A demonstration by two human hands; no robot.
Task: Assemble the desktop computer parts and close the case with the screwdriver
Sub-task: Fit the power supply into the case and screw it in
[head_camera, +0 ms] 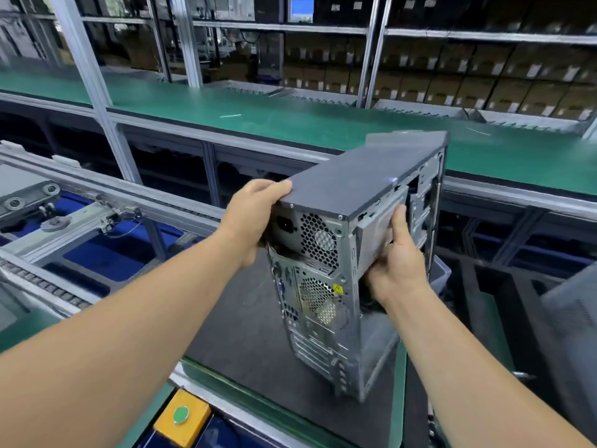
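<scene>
Both forearms reached forward from the lower corners of the frame, bare to the elbow. The left hand [255, 218] gripped the upper rear corner of the computer case [349, 253], thumb laid over the edge of the dark top panel [365, 176], fingers curled out of sight around the far side. The right hand [400, 263] reached into the open side of the case from below, palm turned inward; its thumb lay straight up against the side of the grey metal power supply box [378, 234], the other fingers wrapped behind it, hidden.

The case stood upright on a dark grey mat [245, 331], rear face toward the camera, leaning slightly; whether its base fully rested on the mat could not be told. Body: bare silver sheet metal, boxy, side panel off. Top: matte dark grey, flat. Rear face showed two honeycomb fan grilles, a black power socket, a yellow warning sticker [338, 289], a column of ports and slot covers lower down.

Surroundings: green-topped bench [258, 118] behind, on aluminium frame posts; roller conveyor [38, 279] at left; yellow box with a green button [181, 415] at the near edge; shelves of brown cartons [452, 79] in the background, blurred.
</scene>
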